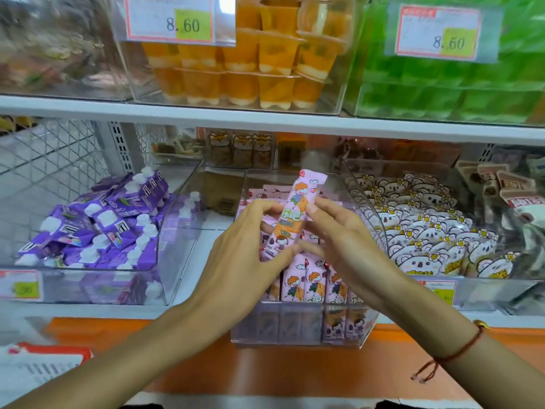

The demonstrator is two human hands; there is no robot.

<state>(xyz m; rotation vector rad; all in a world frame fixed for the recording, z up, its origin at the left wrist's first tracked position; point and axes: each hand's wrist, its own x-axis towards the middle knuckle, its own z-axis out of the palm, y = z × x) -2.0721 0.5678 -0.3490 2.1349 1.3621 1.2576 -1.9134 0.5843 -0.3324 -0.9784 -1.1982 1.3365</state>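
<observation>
Both grips are closed on one pink snack packet (295, 214): the left hand (244, 246) pinches its lower end between thumb and curled fingers, while the right hand (345, 237) pinches its side. The packet stands tilted, its top leaning right, just above the clear bin (247, 326) of matching packets on the shelf (188, 276). Left of that bin lie purple pouches (97, 228), right of it koala-printed bags (427, 231), and above sit orange jelly cups (250, 69) behind a price tag (171, 20) reading 8.60.
</observation>
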